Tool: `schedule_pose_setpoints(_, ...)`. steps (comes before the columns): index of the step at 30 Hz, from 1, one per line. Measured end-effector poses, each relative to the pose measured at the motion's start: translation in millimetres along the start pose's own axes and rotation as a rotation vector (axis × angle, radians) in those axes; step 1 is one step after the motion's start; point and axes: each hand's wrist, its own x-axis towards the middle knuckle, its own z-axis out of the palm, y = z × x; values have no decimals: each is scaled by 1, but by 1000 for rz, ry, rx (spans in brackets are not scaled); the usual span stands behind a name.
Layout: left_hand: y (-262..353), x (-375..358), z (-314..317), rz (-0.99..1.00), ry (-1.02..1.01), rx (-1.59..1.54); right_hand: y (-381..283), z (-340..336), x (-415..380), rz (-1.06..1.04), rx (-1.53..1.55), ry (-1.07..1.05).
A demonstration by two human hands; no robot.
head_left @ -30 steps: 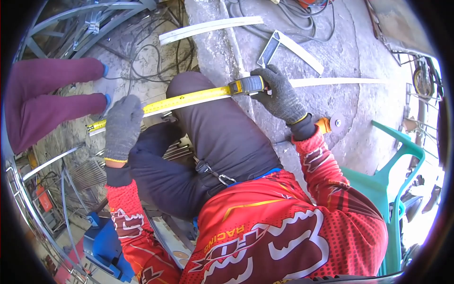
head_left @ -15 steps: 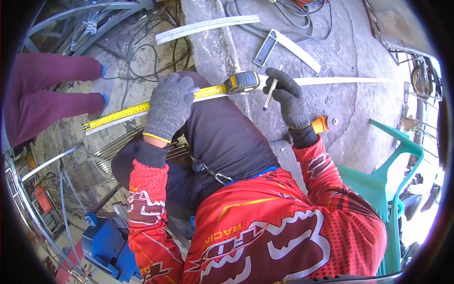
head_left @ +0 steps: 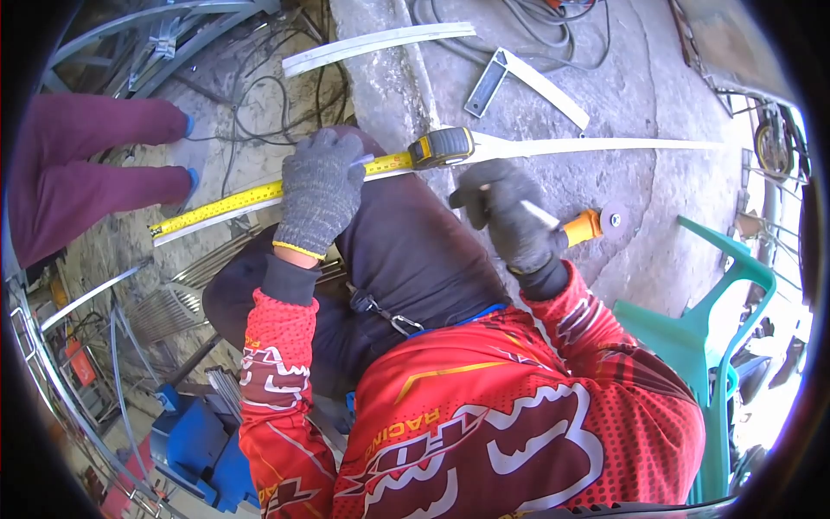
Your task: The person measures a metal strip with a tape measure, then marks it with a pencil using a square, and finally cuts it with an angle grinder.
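On knee, left hand [head_left: 322, 192] pins tape [head_left: 233, 201]; right hand [head_left: 510, 221] grips marker [head_left: 538, 213]

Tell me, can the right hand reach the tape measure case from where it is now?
Probably yes. The right hand holds a thin marker and hovers just below the tape measure case, with nothing between them; the left hand presses the tape farther along.

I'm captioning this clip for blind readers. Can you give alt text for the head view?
A gloved left hand presses a yellow tape measure along a metal strip, while the gloved right hand grips a thin marker. A try square lies on the concrete beyond.
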Motion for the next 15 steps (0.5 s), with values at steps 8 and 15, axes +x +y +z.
schedule_pose_setpoints(8,6,1,2,1,6,18,65,21,6,-54,-172,-136)
schedule_pose_setpoints(15,10,4,3,-5,8,6,49,40,19,-348,-590,-97)
